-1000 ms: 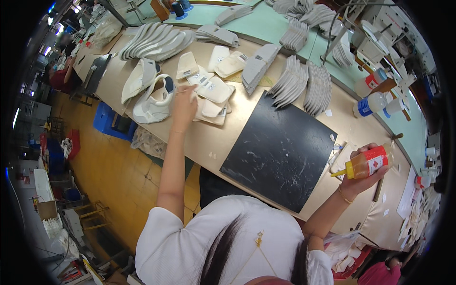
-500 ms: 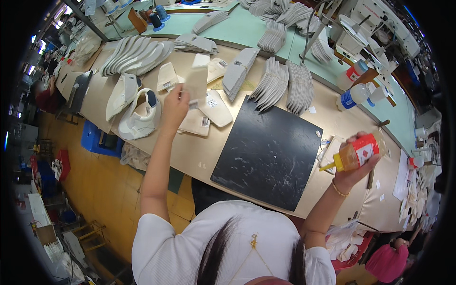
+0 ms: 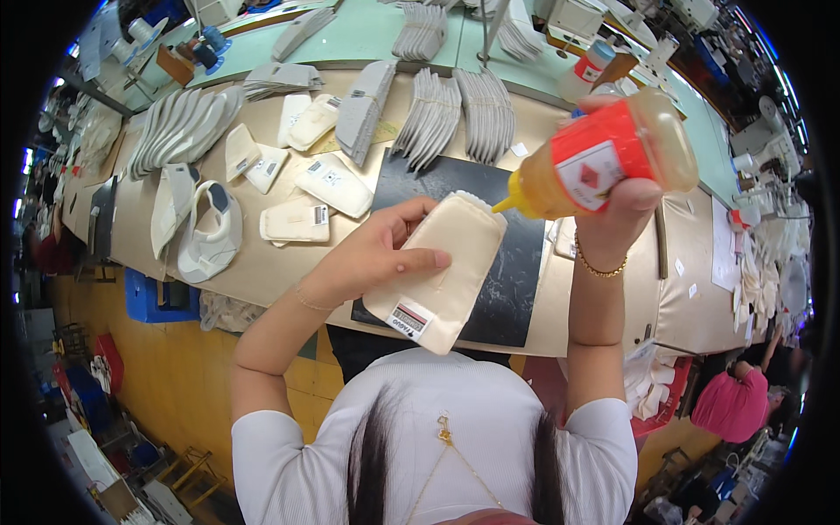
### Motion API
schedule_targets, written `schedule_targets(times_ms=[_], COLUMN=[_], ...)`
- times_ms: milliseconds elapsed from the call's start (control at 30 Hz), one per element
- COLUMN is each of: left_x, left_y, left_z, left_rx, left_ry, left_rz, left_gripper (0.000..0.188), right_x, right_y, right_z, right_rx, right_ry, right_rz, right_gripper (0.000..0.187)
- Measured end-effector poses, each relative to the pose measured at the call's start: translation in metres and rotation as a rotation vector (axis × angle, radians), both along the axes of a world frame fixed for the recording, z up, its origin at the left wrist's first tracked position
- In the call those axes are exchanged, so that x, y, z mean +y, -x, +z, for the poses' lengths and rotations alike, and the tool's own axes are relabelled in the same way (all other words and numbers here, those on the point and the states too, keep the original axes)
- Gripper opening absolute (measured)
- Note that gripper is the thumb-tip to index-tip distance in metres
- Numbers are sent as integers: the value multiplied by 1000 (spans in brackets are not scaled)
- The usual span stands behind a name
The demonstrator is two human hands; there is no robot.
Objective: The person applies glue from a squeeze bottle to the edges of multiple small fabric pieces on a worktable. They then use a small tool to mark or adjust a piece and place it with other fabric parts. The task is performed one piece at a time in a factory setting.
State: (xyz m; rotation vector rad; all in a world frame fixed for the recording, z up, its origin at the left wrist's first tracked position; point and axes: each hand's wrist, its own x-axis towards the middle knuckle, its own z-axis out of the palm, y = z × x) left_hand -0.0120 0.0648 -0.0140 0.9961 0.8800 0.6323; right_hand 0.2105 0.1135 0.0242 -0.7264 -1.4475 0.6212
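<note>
My left hand (image 3: 376, 254) grips a cream padded shoe tongue (image 3: 464, 254) by its side, thumb on top, holding it tilted above the black mat (image 3: 514, 289). A label sits near the tongue's lower end. In my right hand (image 3: 626, 219) is a squeeze bottle (image 3: 595, 166) of amber liquid, red-labelled and tipped sideways. Its yellow nozzle (image 3: 514, 198) meets or nearly meets the tongue's far edge; I cannot tell if liquid is flowing. More cream tongues (image 3: 332, 184) lie loose on the table to the left of the mat.
Bundled grey shoe pieces (image 3: 429, 118) stand beyond the mat. White shoe uppers (image 3: 210, 232) lie at the left, beside a fanned row of grey-white pieces (image 3: 184, 127). Another bottle (image 3: 584, 72) stands at the back right. A blue crate (image 3: 157, 297) is below the table's left edge.
My left hand has brought a tongue from the pile at the left to above the mat. My right hand has raised the bottle and brought its nozzle to the tongue's edge.
</note>
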Motion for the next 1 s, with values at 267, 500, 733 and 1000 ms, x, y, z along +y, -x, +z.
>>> schedule_targets(times_ms=[267,500,733,1000], left_x=[-1,-1,0,-2], left_y=[-8,-12,-12,-8], left_z=[17,19,22,26], left_rx=[34,38,19,32], left_ry=[7,-1,7,7], left_rz=[-98,-112,-114,-117], left_gripper=[43,44,43,45], right_x=[-6,-6,-3,-6], right_y=[-21,-9,-12,-19], right_z=[-9,1,5,7], right_rx=[-167,-131,-177,-197], right_ry=[-22,26,-41,-56], right_rz=[49,65,67,84], right_gripper=[91,92,85,85])
